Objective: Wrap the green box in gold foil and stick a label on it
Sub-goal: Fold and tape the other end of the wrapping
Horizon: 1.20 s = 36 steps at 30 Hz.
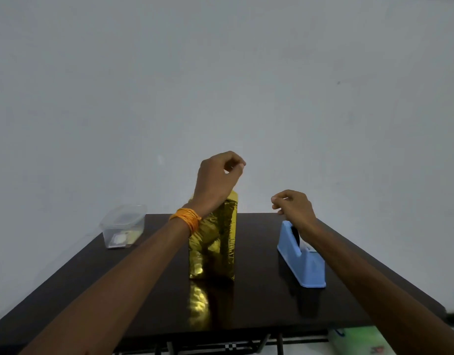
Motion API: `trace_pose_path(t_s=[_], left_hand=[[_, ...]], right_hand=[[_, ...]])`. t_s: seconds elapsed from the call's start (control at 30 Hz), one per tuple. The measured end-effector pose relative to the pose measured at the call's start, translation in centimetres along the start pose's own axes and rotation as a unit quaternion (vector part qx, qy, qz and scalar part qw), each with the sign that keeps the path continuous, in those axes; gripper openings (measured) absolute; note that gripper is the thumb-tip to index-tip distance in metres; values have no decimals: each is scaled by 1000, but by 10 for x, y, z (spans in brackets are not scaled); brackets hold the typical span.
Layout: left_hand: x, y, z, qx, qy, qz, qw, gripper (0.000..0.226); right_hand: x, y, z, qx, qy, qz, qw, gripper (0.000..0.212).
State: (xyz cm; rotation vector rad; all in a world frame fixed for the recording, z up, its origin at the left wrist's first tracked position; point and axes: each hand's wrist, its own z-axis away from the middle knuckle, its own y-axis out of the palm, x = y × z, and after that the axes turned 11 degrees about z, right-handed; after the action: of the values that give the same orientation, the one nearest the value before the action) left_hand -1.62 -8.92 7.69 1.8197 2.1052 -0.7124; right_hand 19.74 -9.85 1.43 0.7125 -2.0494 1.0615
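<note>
Tall rectangular box wrapped in crinkled gold foil (pixel 213 242), standing upright on one narrow end near the middle of the dark glossy tabletop (pixel 259 303). The foil covers every visible face; creases and folded seams catch the light, and the polished surface in front mirrors the box's lower part.

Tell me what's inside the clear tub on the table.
The clear tub holds a small white piece and pale flat sheets; its cloudy walls blur what they are.
</note>
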Motion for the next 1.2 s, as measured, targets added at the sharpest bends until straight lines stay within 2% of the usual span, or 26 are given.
trace_pose_path(t_s=[0.07,0.17,0.27,0.4,0.47,0.53,0.6,0.67,0.8,0.93,1.1,1.2], left_hand=[[-10,28,0,27,8,-22,999,10],[-13,69,8,89,-30,-26,995,11],[-1,106,26,160,-83,-56,982,13],[29,141,60,276,-199,-76,937,16],[40,152,77,329,-232,-75,912,19],[47,160,90,358,-251,-73,897,34],[54,166,96,363,-264,-62,891,50],[58,171,99,360,-265,-52,893,54],[65,179,102,335,-244,-46,909,50],[68,181,106,315,-249,-29,916,48],[65,182,110,294,-225,-52,928,43],[63,181,109,296,-209,-63,930,43]], right_hand=[[-15,-19,3,-21,8,32,999,10],[-45,-42,4,-19,45,86,995,13],[-75,-60,9,-16,88,119,989,29],[-91,-67,23,58,174,100,978,29],[-97,-65,26,91,212,78,970,29],[-102,-63,27,109,228,37,967,29],[-104,-60,26,117,238,12,964,26],[-105,-57,24,111,252,0,961,17],[-105,-55,19,106,261,-19,959,14],[-92,-55,17,75,202,2,977,18],[-84,-53,24,33,151,84,984,19],[-87,-57,30,19,143,66,987,24]])
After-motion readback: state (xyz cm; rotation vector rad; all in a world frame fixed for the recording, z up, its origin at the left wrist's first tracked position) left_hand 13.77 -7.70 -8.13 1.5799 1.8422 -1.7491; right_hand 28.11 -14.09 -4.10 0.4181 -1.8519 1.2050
